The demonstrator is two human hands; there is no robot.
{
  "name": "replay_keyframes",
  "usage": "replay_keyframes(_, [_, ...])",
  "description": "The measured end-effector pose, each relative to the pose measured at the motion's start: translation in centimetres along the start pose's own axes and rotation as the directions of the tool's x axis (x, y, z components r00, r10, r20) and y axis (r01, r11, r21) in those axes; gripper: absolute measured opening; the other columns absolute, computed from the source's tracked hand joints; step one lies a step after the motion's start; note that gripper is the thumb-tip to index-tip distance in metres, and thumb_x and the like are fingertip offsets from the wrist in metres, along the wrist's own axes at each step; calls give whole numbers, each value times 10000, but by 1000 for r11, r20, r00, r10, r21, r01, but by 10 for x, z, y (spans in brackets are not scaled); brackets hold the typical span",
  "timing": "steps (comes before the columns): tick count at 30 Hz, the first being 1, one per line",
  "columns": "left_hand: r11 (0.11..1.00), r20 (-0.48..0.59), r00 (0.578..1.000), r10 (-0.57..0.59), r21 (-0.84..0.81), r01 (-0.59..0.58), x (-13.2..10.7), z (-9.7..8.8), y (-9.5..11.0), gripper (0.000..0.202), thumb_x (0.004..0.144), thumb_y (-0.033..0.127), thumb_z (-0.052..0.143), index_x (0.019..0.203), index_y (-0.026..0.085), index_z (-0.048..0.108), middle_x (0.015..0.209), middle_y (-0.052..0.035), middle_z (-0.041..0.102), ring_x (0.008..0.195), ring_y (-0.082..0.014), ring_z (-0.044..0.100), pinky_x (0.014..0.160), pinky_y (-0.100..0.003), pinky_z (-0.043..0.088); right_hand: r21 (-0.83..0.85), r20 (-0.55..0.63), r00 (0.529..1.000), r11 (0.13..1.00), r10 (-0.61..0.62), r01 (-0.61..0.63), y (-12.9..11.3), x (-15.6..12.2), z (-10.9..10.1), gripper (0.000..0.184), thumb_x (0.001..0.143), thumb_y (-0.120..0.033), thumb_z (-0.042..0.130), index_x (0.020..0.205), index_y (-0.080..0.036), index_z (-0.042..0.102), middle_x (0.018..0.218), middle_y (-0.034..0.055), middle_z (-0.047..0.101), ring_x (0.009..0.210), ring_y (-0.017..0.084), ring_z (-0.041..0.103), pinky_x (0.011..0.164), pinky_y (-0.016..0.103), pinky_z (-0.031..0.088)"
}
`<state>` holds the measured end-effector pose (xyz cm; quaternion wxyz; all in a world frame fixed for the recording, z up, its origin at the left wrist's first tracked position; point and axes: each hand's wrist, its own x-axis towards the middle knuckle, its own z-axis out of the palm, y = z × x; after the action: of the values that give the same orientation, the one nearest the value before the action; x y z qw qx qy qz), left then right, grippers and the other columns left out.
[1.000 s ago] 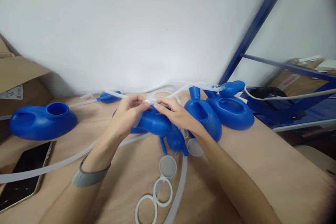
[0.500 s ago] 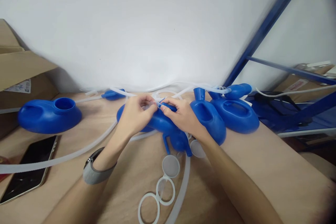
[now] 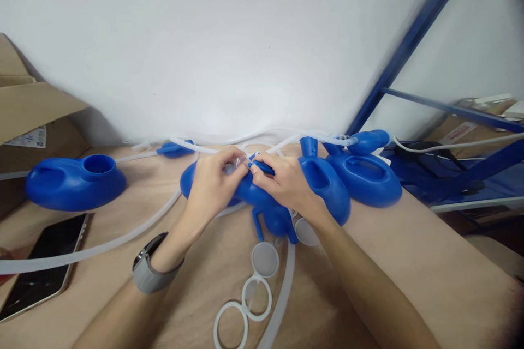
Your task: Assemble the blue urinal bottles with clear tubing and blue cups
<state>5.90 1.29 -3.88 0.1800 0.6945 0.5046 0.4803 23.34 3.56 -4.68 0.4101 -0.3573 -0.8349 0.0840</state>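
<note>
Both hands meet at the middle of the table, above a blue plastic bottle (image 3: pixel 249 191) lying there. My left hand (image 3: pixel 215 177) pinches a small clear plastic piece (image 3: pixel 237 162) between thumb and fingers; its exact kind does not show. Thumb and fingers of my right hand (image 3: pixel 282 177) close round a slim blue object (image 3: pixel 262 167), its tip almost touching the clear piece. Fingers hide much of both things. Below the hands lies a blue spouted part (image 3: pixel 278 221), near a white chain of round caps and rings (image 3: pixel 257 298) and a translucent hose (image 3: pixel 282 294).
On the right are two blue handled bottles (image 3: pixel 333 188) (image 3: pixel 368 180), and at left an open-necked one (image 3: pixel 77 185). A phone (image 3: pixel 41 267) lies under a long hose (image 3: pixel 102 245). A cardboard box (image 3: pixel 36 109) stands left; a blue metal frame (image 3: pixel 413 38) rises right.
Both hands stay in nearly the same place, with small finger shifts at the pinched pieces. The whole view has shifted slightly.
</note>
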Motion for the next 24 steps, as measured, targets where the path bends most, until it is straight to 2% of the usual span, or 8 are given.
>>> replay_keyframes(4, [999,96,995,30,-38,-26,0,-4,3,264,862,283,611,1032,176,782,1054,-63,806,980,-245,731,905,-352,532,-13,-7,1000,1000,6,-6,0,2,-7,263,947,-258,430,704,-216,522,586,-28,474,545,134,416,606,290,305])
replay_keyframes(8, [977,192,981,6,-211,35,1,-11,7,315,866,314,676,1123,162,777,1175,-92,783,1112,-274,705,979,-365,526,54,9,998,997,58,-58,-2,4,-12,275,973,-272,448,742,-217,585,632,-5,540,612,158,479,644,292,350])
replay_keyframes(11, [940,254,967,-22,-324,107,2,-13,10,307,885,398,690,1072,174,784,1122,-75,790,1083,-263,698,936,-328,528,153,27,994,982,110,-113,-3,5,-14,304,995,-303,452,760,-220,626,680,13,588,694,182,535,696,297,404])
replay_keyframes(15, [925,154,982,-112,-345,160,2,-7,10,291,908,439,645,852,172,746,853,-32,755,841,-191,669,775,-269,512,242,57,989,959,140,-150,-5,5,-14,331,1000,-346,478,731,-217,621,686,10,585,733,189,549,736,302,431])
replay_keyframes(17, [931,143,981,-129,-324,170,3,-5,8,275,902,423,645,802,178,716,781,-13,716,778,-172,641,730,-257,495,302,66,988,941,140,-154,-5,5,-14,358,1006,-362,460,713,-215,602,684,6,562,724,181,533,721,300,423])
replay_keyframes(20, [924,172,978,-117,-341,171,4,-5,5,259,901,412,649,797,183,706,801,-16,722,809,-176,652,760,-259,497,401,89,985,900,148,-172,-2,5,-13,347,986,-382,473,711,-205,587,684,-6,517,677,157,478,657,291,387])
replay_keyframes(24, [881,237,967,-96,-432,193,7,-15,2,264,889,430,673,822,178,719,864,-47,756,890,-203,683,840,-286,512,571,137,964,777,227,-265,6,7,-12,303,925,-425,548,730,-195,583,684,-23,474,635,130,438,599,273,359])
